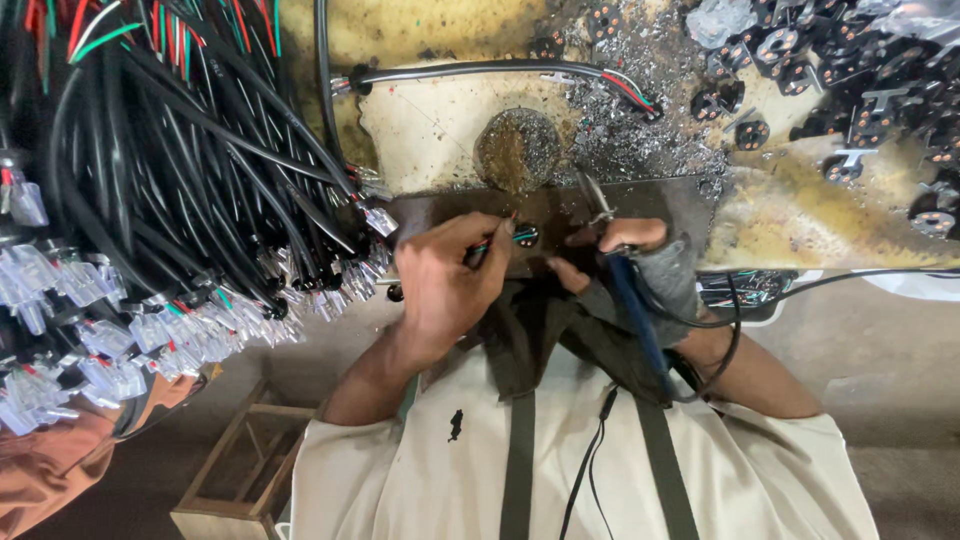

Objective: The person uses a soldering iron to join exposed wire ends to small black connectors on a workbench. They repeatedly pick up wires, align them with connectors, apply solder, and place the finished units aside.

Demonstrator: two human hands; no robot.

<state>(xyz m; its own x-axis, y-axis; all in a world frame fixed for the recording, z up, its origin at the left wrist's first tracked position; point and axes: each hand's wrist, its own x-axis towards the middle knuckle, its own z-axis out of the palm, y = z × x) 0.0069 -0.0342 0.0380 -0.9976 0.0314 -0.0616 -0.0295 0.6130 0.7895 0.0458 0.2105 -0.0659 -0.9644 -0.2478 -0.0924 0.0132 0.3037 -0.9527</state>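
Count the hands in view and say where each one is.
2. The left hand pinches thin wires at the small round part; the right hand grips the blue-handled soldering iron beside it. None look hidden.

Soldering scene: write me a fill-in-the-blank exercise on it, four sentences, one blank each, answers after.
1. The right hand holds a soldering iron whose handle is coloured ____.
2. The left hand pinches thin wires against a small round ____ connector.
3. Both hands work over a dark metal ____ lying on the workbench.
4. The big bundle of black cables hangs on the ____ side of the picture.

Missing words: blue; black; plate; left
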